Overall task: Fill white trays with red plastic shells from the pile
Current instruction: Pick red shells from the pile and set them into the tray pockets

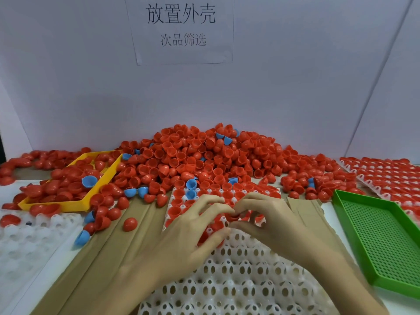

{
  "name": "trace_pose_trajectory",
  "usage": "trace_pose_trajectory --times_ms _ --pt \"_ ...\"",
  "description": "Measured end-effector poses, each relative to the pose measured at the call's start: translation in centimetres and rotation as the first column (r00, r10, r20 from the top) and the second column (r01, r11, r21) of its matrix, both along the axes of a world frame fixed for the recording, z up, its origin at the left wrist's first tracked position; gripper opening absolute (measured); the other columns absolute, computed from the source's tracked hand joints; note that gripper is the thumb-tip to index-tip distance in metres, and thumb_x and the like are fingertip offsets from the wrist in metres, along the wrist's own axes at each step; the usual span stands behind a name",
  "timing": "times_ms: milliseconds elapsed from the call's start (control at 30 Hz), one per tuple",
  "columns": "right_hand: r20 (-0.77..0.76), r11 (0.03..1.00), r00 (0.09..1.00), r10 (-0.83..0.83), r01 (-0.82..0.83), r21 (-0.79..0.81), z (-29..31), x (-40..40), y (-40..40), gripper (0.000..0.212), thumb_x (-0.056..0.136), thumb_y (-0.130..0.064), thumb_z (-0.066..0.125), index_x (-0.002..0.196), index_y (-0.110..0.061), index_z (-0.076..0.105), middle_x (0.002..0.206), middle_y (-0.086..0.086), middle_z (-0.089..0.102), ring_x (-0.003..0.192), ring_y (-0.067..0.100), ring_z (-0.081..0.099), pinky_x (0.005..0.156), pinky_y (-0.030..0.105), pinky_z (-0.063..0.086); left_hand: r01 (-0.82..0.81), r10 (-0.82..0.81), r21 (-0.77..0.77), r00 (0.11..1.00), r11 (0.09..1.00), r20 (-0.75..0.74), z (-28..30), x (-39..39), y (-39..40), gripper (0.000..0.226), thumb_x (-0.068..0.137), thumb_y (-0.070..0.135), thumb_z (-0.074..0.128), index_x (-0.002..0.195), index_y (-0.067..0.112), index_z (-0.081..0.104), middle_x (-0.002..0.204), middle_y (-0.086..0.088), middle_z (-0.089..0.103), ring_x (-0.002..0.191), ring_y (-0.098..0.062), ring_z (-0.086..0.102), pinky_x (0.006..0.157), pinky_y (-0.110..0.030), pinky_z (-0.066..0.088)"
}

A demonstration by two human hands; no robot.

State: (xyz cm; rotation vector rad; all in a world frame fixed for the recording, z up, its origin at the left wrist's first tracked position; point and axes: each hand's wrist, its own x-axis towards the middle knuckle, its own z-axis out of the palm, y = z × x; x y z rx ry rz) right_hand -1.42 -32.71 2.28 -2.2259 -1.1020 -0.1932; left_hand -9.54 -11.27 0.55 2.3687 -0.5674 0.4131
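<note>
Hands over white tray point(238, 269), left hand point(191, 233) fingers spread wide; right hand point(268, 217) fingers pinching red shell point(234, 216)

We read one sign only: a white paper sheet point(181, 28) stuck on the pale back wall point(91, 87), above the pile. Top line, big black chars: "放置外壳". 2nd line, smaller, centred under it: "次品筛选". No brand, no nos., no other labels we can make out on trays, shells or desk.
</note>
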Motion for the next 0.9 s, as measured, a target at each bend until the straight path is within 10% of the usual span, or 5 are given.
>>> trace_pose_trajectory --times_ms 300,633,900 --pt "-0.055 0.999 0.998 0.041 -0.041 -0.01 1.9 -0.4 -1.6 0.018 0.096 -0.028 0.07 0.112 -0.032 0.077 0.101 -0.027 0.072 0.093 -0.005 0.068 0.077 0.007 0.05 -0.042 0.048 -0.089 0.997 0.995 0.056 -0.2 0.2 -0.4 0.027 0.104 0.035 0.055 0.13 0.032 0.061 0.123 0.025 0.062 0.119 0.003 0.06 0.099 -0.018 0.049" --pt "-0.131 0.989 0.991 -0.026 0.045 0.143 2.2 1.2 -3.3 0.015 0.097 -0.029 0.065 0.099 -0.025 0.079 0.09 -0.014 0.076 0.087 0.009 0.074 0.076 0.025 0.06 -0.156 0.193 -0.253 0.973 0.955 0.129 -0.4 -0.1 -1.6 0.011 0.086 0.029 0.081 0.084 0.023 0.073 0.081 0.017 0.072 0.082 -0.003 0.072 0.075 -0.018 0.058" --pt "-0.13 0.979 0.979 -0.154 0.169 0.11 1.8 2.6 -4.9 0.014 0.096 -0.015 0.07 0.097 -0.026 0.079 0.089 -0.016 0.076 0.084 0.004 0.073 0.077 0.027 0.061 -0.174 0.199 -0.239 0.976 0.955 0.085 -0.5 0.4 -1.8 0.019 0.084 0.014 0.083 0.098 0.024 0.075 0.092 0.02 0.073 0.09 0.001 0.071 0.08 -0.015 0.057"
